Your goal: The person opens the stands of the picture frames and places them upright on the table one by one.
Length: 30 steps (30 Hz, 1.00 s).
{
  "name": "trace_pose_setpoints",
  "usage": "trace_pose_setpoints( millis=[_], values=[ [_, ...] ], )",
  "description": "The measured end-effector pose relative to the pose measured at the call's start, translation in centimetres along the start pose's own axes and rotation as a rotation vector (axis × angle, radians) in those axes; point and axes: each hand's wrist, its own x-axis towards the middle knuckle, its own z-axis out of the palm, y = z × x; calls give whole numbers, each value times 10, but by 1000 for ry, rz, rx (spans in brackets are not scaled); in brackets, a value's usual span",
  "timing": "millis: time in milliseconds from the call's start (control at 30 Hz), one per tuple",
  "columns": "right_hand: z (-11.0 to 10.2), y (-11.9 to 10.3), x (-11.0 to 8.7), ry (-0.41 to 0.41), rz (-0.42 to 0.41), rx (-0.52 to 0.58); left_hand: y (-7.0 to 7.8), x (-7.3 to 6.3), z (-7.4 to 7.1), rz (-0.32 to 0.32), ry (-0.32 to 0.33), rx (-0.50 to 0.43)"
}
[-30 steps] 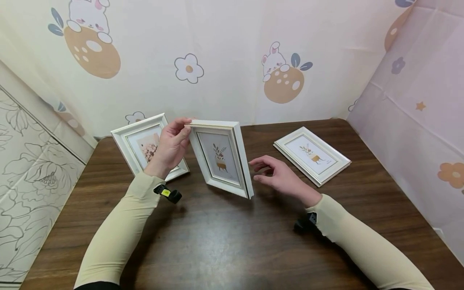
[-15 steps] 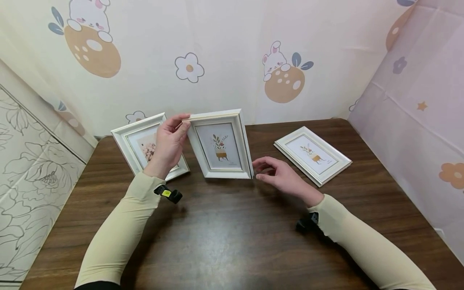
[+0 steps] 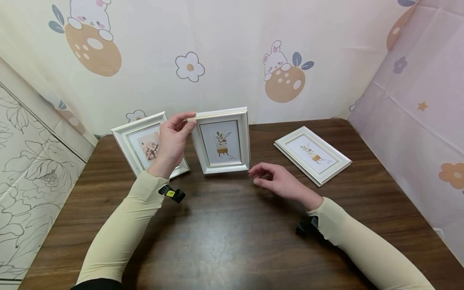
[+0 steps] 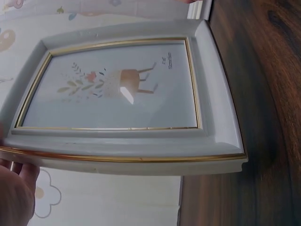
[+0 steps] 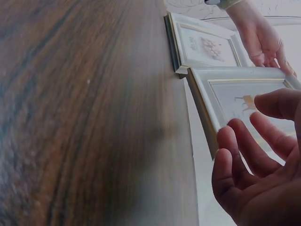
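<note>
My left hand (image 3: 172, 141) pinches the top left corner of a white picture frame (image 3: 245, 141), thumb in front and fingers over the top edge. The frame stands nearly upright, leaning slightly back, and its picture shows a potted plant on legs. Whether its bottom edge rests fully on the table, I cannot tell. Close to the lower right corner is my right hand (image 3: 276, 181), its fingers loosely bent and nothing in them; contact with the frame is unclear. Gold trim lines the frame (image 4: 221, 127) in the left wrist view. Bent fingers of the right hand (image 5: 263, 174) show in the right wrist view.
Behind my left hand a second white frame (image 3: 132, 143) with a pink flower picture stands tilted. A third frame (image 3: 311, 156) with a plant picture lies face up at the right. The brown wooden table (image 3: 217, 233) meets a patterned curtain (image 3: 232, 76) behind.
The held frame has swung more upright, its bottom edge moving back toward the curtain, and has turned to face forward. My left hand moved slightly right; the right hand shifted slightly down.
</note>
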Motion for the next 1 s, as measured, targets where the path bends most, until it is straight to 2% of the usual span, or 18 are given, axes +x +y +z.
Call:
trace_pose_setpoints(
  millis=[233, 367, 700, 1000],
  values=[
    [1, -1, -4, -148, -40, -26, 0, 3, 1, -39, 25, 50],
    [3, -4, -6, -201, -51, -28, -2, 5, 0, -76, 31, 47],
    [-2, -3, -7, -215, -54, -75, -7, 12, -2, -143, 52, 77],
    [-11, -3, -8, -192, -49, -87, -13, 17, -2, -151, 37, 122]
  ],
)
